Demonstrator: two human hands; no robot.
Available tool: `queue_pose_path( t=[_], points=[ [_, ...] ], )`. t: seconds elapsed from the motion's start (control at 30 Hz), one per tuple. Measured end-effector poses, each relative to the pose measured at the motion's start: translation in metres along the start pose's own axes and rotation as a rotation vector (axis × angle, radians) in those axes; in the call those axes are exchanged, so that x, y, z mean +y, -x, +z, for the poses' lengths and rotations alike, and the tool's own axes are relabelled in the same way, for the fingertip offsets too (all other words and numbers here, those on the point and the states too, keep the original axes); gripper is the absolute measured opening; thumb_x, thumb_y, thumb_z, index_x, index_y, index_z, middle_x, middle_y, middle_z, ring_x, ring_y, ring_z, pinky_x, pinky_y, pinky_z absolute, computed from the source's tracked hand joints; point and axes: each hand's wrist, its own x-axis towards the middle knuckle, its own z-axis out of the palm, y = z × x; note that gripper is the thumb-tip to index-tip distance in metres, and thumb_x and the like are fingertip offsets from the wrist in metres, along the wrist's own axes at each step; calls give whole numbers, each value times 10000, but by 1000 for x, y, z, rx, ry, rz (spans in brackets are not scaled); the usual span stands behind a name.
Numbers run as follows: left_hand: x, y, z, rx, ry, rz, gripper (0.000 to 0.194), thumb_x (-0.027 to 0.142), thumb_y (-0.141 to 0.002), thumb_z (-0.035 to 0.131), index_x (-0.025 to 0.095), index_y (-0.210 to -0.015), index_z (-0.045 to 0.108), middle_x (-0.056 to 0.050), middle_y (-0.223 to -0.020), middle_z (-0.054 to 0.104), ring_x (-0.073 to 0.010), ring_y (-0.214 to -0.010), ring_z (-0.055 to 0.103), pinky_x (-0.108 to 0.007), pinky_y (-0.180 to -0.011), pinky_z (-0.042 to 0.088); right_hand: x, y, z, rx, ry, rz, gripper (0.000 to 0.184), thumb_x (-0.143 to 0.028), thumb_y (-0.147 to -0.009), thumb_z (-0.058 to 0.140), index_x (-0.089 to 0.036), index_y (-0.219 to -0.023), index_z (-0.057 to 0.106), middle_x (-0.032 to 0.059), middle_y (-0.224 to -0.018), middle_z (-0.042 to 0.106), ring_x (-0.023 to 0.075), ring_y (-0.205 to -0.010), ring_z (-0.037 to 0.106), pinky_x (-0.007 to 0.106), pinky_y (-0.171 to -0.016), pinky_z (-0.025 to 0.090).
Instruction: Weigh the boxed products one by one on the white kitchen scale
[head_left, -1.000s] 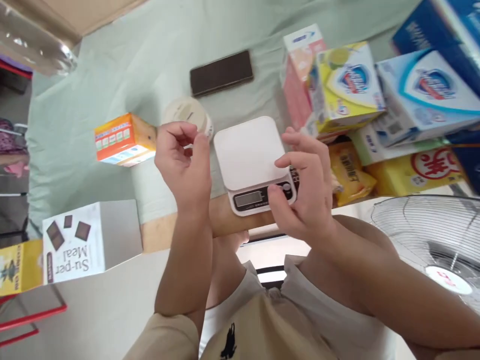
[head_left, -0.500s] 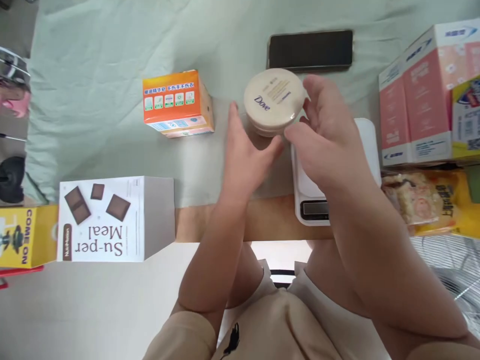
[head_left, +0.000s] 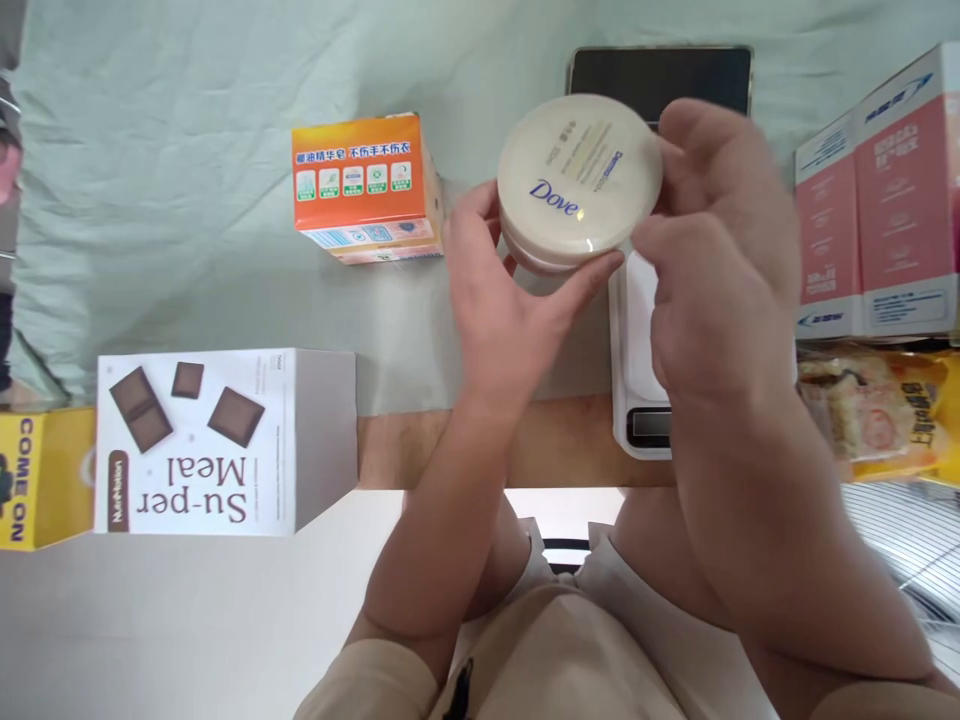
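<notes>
A round, cream-coloured Dove jar [head_left: 577, 180] with its lid on is held up above the table, tilted a little toward me. My left hand [head_left: 499, 290] grips its left and lower side, thumb along the front edge. At the right rim of the lid is my right hand [head_left: 720, 220], its curled fingers and thumb at the edge and slightly blurred. Partly beneath my right wrist lies a white kitchen scale [head_left: 636, 340] with a dark display. Behind the jar, a black smartphone [head_left: 675, 80] lies flat, partly covered by the jar and my right hand.
An orange soap box [head_left: 367, 180] stands left of my hands. Nearer me at left are a white Su-per Meal box [head_left: 195, 440] and a yellow box [head_left: 64, 480]. On the right are pink-and-white boxes [head_left: 900, 210] and a yellow food packet [head_left: 877, 415]. A pale green cloth [head_left: 187, 250] covers the table.
The jar has come up closer to my view and slightly right. My left hand, open beside it before, has closed on it. My right hand has turned at the rim.
</notes>
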Motion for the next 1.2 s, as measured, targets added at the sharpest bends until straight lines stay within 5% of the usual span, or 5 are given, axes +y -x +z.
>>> queue_pose_path(
  t=[0.27, 0.47, 0.8, 0.93, 1.2],
  points=[
    [14, 26, 4, -109, -44, 117, 1026, 454, -629, 1002, 344, -1439, 383, -92, -1516, 520, -321, -1525, 484, -452, -1229, 517, -24, 18, -24, 272, 46, -121, 358, -230, -860, 501, -144, -1042, 797, 70, -972, 772, 209, -965, 716, 415, -867, 586],
    [26, 39, 26, -220, -78, 198, 881, 455, -614, 993, 322, -1316, 477, -85, -1401, 604, -310, -1403, 579, -448, -1100, 601, -18, 27, -53, 432, 172, -52, 238, -227, -809, 493, -202, -806, 730, -5, -744, 666, 130, -727, 600, 295, -632, 414],
    [31, 42, 60, -273, -153, 223, 957, 763, -578, 908, 262, -1305, 538, -112, -1345, 666, -331, -1328, 628, -453, -1098, 554, -3, 29, -87, 484, 192, -33, 194, -255, -799, 545, -177, -848, 716, 36, -776, 680, 156, -742, 606, 331, -684, 448],
    [22, 34, 49, -333, -43, 201, 1005, 943, -714, 629, 344, -1493, 424, -77, -1627, 472, -308, -1560, 432, -462, -1292, 419, 1, 34, -93, 496, 196, -145, 265, -284, -806, 532, -191, -979, 709, 65, -964, 700, 186, -912, 641, 377, -833, 497],
    [-9, 17, 41, -229, 164, 301, 672, 798, -911, 502, 506, -1512, 434, 59, -1653, 434, -276, -1602, 380, -487, -1344, 329, 8, 34, -105, 546, 132, -384, 255, -280, -815, 490, -191, -959, 679, 51, -922, 628, 156, -871, 574, 345, -764, 425]
  ],
)
